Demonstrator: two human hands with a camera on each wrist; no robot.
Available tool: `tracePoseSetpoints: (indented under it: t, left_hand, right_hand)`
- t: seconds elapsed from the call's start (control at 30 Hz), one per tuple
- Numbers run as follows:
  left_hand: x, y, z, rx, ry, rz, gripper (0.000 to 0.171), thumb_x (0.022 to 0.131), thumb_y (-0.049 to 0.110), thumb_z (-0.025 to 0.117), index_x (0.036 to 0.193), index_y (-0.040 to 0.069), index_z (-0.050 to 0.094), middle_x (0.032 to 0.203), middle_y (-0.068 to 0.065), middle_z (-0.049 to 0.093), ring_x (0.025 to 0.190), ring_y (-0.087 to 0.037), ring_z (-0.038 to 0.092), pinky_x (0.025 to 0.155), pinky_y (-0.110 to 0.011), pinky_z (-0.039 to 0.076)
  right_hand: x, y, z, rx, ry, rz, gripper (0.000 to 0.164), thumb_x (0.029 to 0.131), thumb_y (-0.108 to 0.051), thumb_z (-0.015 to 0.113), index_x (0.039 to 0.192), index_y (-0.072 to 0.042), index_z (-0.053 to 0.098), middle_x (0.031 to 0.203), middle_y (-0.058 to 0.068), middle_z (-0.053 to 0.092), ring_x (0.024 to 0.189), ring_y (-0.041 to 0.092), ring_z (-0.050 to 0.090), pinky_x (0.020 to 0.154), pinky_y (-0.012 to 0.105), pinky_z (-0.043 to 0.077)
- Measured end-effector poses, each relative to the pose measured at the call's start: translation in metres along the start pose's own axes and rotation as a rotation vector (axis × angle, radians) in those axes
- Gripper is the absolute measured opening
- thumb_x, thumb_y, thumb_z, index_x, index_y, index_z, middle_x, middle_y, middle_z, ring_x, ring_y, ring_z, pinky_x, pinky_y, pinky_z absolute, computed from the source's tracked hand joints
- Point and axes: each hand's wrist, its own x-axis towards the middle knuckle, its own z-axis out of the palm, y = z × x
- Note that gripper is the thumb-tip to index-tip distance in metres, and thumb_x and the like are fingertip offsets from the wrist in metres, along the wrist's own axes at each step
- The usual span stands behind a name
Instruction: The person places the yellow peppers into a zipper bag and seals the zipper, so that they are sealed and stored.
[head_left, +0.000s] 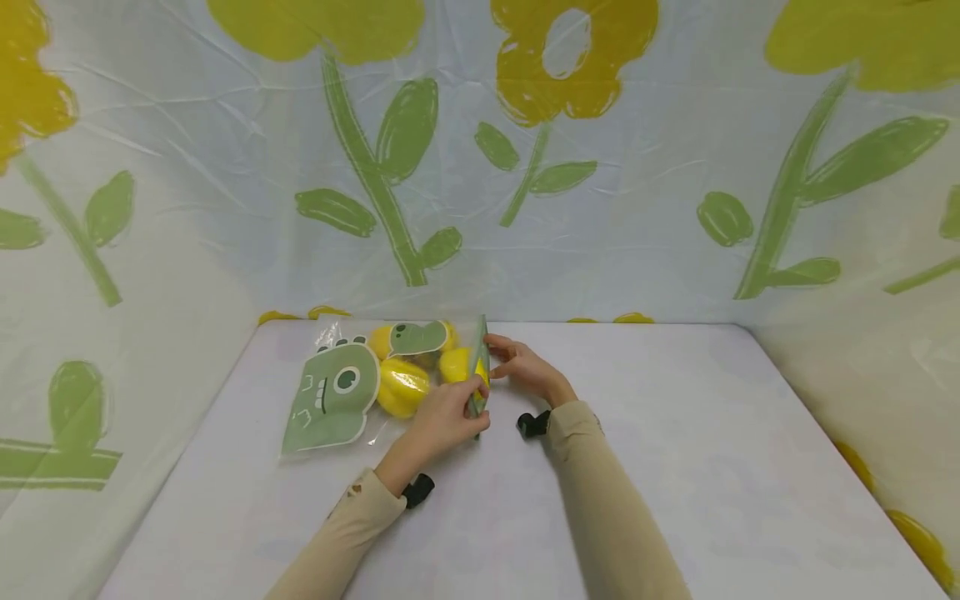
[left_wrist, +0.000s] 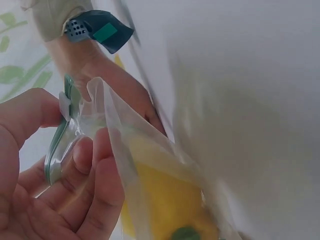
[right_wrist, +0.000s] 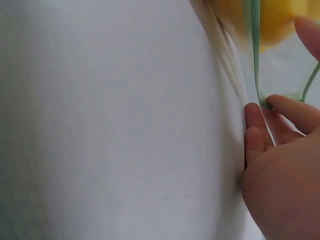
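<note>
A clear zip bag (head_left: pixel 330 400) printed with a green dinosaur lies on the table, its green-edged mouth toward the right. Inside are several yellow items, among them what looks like a yellow bell pepper (head_left: pixel 402 387). My left hand (head_left: pixel 446 417) pinches the near part of the mouth. In the left wrist view, its thumb and fingers are at the white slider (left_wrist: pixel 65 106) and green zip strip (left_wrist: pixel 56 142). My right hand (head_left: pixel 531 372) is at the far end of the mouth, fingers around the bag's corner. In the right wrist view, the green strip (right_wrist: pixel 255 45) runs down to its fingertips.
A white table (head_left: pixel 720 467) extends to both sides of the bag. Behind it hangs a white curtain (head_left: pixel 637 225) with yellow flowers and green stems. A black wrist camera (head_left: pixel 533 424) sits at the right cuff and another black camera (head_left: pixel 418 491) at the left.
</note>
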Motion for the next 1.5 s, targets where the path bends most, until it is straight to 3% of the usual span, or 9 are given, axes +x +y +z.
tracePoseSetpoints:
  t: [0.13,0.3,0.6,0.87,0.97,1.1,1.27,1.37,1.5]
  left_hand:
    - [0.002,0.002,0.002,-0.005,0.018,0.019,0.023,0.080,0.018,0.071,0.102,0.013,0.064,0.063,0.010,0.051,0.055,-0.007,0.047,0.052,-0.025,0.039]
    - [0.003,0.003,0.005,-0.025,0.023,0.024,0.023,0.079,0.018,0.072,0.100,0.011,0.065,0.062,0.011,0.049,0.055,-0.006,0.047,0.053,-0.025,0.039]
    - [0.003,0.003,0.008,-0.062,-0.054,0.020,0.037,0.082,0.020,0.070,0.117,0.012,0.063,0.065,0.008,0.049,0.053,-0.007,0.045,0.051,-0.024,0.038]
    - [-0.021,0.001,-0.004,-0.176,-0.068,0.021,0.048,0.087,0.014,0.067,0.134,0.014,0.056,0.074,0.006,0.053,0.057,-0.005,0.045,0.054,-0.023,0.041]
    - [-0.037,-0.003,-0.008,-0.329,-0.146,-0.049,0.047,0.091,0.012,0.065,0.136,0.013,0.053,0.075,0.004,0.057,0.055,-0.009,0.052,0.053,-0.025,0.045]
    - [-0.057,-0.012,-0.004,-0.670,-0.278,-0.190,0.055,0.095,0.008,0.059,0.147,0.014,0.040,0.080,-0.012,0.065,0.052,-0.023,0.061,0.049,-0.031,0.051]
    - [-0.069,-0.018,0.010,-1.031,-0.385,-0.332,0.072,0.099,0.009,0.052,0.157,0.026,0.014,0.099,-0.023,0.067,0.063,-0.026,0.069,0.055,-0.032,0.055]
    - [-0.068,-0.016,0.015,-1.146,-0.415,-0.369,0.075,0.101,0.013,0.050,0.157,0.036,0.005,0.115,-0.024,0.062,0.073,-0.027,0.071,0.063,-0.033,0.057]
    - [-0.062,-0.012,0.020,-1.222,-0.376,-0.372,0.073,0.102,0.018,0.053,0.155,0.041,0.010,0.125,-0.026,0.055,0.083,-0.030,0.071,0.070,-0.033,0.057]
  right_hand:
    - [0.001,0.001,0.001,-0.044,-0.018,-0.039,0.082,0.080,0.008,0.064,0.154,-0.003,0.030,0.160,0.011,0.026,0.145,0.030,0.028,0.116,0.047,0.022]
    - [0.004,0.000,0.007,-0.202,0.062,-0.049,0.085,0.077,-0.001,0.074,0.152,-0.004,0.035,0.156,0.012,0.032,0.140,0.030,0.037,0.113,0.045,0.030]
    - [0.001,-0.003,0.013,-0.252,0.145,-0.032,0.082,0.072,0.007,0.063,0.149,-0.002,0.037,0.152,0.017,0.038,0.137,0.035,0.039,0.111,0.049,0.032]
    - [-0.027,-0.027,0.001,-0.359,0.159,0.005,0.066,0.085,-0.008,0.069,0.145,-0.001,0.044,0.147,0.021,0.044,0.131,0.039,0.046,0.102,0.052,0.042]
    - [-0.048,-0.045,-0.002,-0.443,0.152,-0.038,0.049,0.092,-0.017,0.066,0.135,0.003,0.054,0.132,0.021,0.056,0.116,0.039,0.057,0.094,0.049,0.048]
    - [-0.075,-0.059,0.003,-0.528,0.099,-0.044,0.028,0.096,-0.021,0.061,0.110,0.003,0.065,0.101,0.014,0.069,0.086,0.036,0.065,0.078,0.043,0.053]
    - [-0.097,-0.048,0.024,-0.565,-0.003,0.066,0.036,0.097,-0.032,0.060,0.088,0.001,0.070,0.074,0.010,0.069,0.059,0.023,0.057,0.057,0.029,0.044]
    - [-0.103,-0.035,0.036,-0.494,-0.055,0.092,0.036,0.096,-0.031,0.060,0.084,0.002,0.071,0.073,0.013,0.068,0.057,0.018,0.052,0.056,0.028,0.042]
    - [-0.104,-0.024,0.044,-0.361,-0.038,0.072,0.027,0.095,-0.020,0.062,0.085,0.004,0.071,0.075,0.016,0.066,0.058,0.017,0.048,0.056,0.028,0.041]
